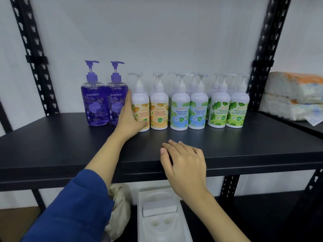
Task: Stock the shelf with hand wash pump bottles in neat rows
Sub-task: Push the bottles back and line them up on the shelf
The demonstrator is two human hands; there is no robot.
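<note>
On black shelf (52, 137), left hand (130, 119) grips orange-label bottle (142, 109); right hand (185, 163) rests at front edge, fingers relaxed, holding nothing.

- On the shelf (244, 147), mid-frame, the pump bottles (180, 109) stand in rows, more behind the front row.
- Two taller bottles (104, 102) stand at their left.
- Stacked packs (293, 95) lie at the right edge.
- A tray (157, 224) sits below the shelf, at the frame's bottom.
</note>
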